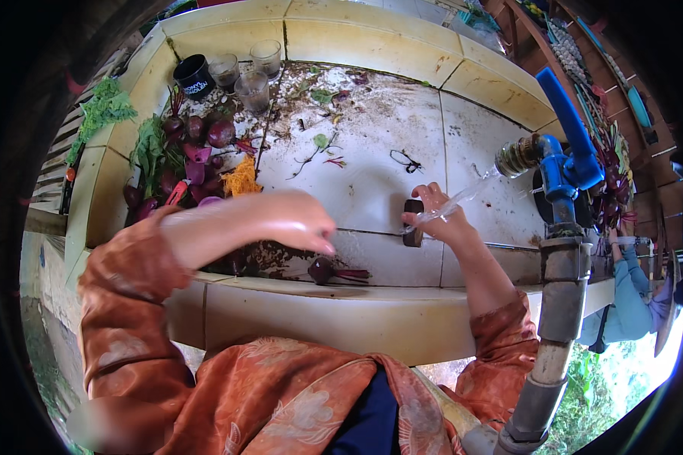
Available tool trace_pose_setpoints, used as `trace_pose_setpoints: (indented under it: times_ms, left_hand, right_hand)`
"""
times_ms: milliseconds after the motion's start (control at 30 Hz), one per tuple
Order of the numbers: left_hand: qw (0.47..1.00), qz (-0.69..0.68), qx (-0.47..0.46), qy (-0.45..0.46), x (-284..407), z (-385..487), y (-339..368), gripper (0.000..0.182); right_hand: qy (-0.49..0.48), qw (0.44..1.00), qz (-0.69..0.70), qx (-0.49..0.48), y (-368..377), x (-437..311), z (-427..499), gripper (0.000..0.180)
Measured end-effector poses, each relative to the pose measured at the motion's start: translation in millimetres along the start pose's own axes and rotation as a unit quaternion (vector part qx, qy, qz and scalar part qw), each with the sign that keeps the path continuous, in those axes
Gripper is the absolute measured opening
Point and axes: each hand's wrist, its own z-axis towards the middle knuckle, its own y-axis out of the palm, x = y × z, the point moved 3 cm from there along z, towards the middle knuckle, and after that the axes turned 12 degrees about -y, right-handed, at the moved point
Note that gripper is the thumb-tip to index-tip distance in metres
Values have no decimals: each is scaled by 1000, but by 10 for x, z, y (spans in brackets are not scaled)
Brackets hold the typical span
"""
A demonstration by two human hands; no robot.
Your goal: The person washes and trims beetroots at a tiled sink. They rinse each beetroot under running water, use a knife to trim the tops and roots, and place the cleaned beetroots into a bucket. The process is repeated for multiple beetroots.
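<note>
My right hand point(445, 219) grips a dark brown rectangular block point(414, 224), perhaps a sharpening stone, standing on the white tiled basin floor point(375, 187). A water stream point(461, 195) runs over its fingers. To the left, my left hand point(304, 220) is blurred by movement, wet and curled; whether anything is inside it cannot be seen. Below it lies a single beetroot point(321, 271) with cut stems. Beyond the left forearm, beetroots point(221, 134) are heaped with an orange scrubbing mesh point(242, 176) and a red-handled tool point(176, 193), which is partly hidden.
A blue-levered tap point(569, 162) stands on a pipe at the right. Glasses point(253, 91) and a black cup point(194, 77) sit at the back left. Leaf scraps point(321, 96) and dirt litter the basin. Leafy greens point(102, 108) lie over its left wall. Another person point(626, 301) is at right.
</note>
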Motion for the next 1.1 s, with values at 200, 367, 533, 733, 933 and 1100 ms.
trace_pose_setpoints:
  times_ms: [200, 367, 533, 733, 933, 1100]
  left_hand:
    - [983, 98, -141, 61, 425, 577, 653, 37]
    - [884, -435, -131, 114, 220, 788, 479, 30]
    - [564, -825, 14, 27, 324, 1217, 125, 25]
    - [484, -840, 242, -35, 943, 1559, -39, 22]
    - [398, -865, 300, 55, 1032, 1448, -258, 12]
    - [598, -735, 310, -79, 1036, 1394, -155, 15]
  right_hand:
    - [-34, 999, 6, 9, 245, -44, 85, 59]
    - [-24, 977, 207, 51, 73, 147, 138, 47]
    - [80, 755, 591, 273, -52, 396, 26, 41]
    - [-59, 920, 51, 384, -94, -45, -50, 37]
    - [123, 756, 544, 343, -109, -248, -276, 42]
    - [104, 701, 628, 322, 33, -275, -206, 35]
